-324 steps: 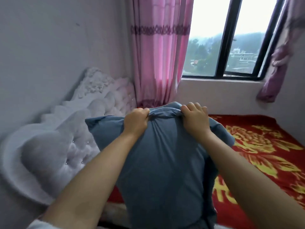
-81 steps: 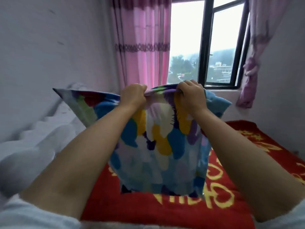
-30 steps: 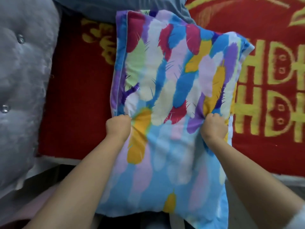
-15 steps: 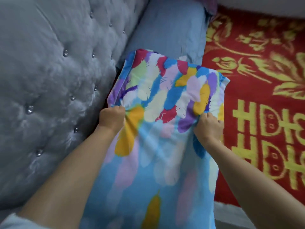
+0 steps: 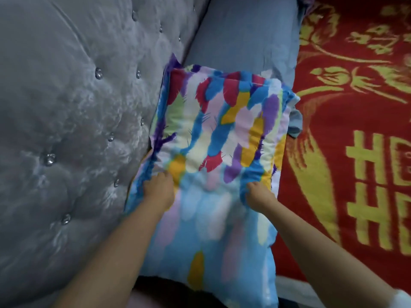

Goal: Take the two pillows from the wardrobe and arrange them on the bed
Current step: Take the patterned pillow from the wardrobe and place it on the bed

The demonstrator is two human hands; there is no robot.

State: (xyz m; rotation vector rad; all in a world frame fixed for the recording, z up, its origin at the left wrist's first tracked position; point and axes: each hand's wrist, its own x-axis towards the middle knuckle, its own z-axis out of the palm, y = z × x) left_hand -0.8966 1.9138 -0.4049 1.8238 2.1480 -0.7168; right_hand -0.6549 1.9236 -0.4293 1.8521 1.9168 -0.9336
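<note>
A multicoloured feather-print pillow (image 5: 222, 130) lies on the bed beside the grey headboard, its near end hanging over the bed's edge. My left hand (image 5: 159, 190) grips the fabric at its left side and my right hand (image 5: 259, 195) grips the fabric at its right side. Just beyond it, a plain blue pillow (image 5: 244, 34) rests on the bed against the headboard, its near end tucked under the colourful pillow.
A grey tufted headboard (image 5: 73, 130) with crystal buttons fills the left. The red bedspread (image 5: 355, 141) with yellow patterns covers the bed on the right. The bed's pale edge (image 5: 289, 283) shows at the bottom.
Over the last second both hands have pushed the colourful pillow left and forward on the bed until it sits against the headboard, its far end overlapping the blue pillow.
</note>
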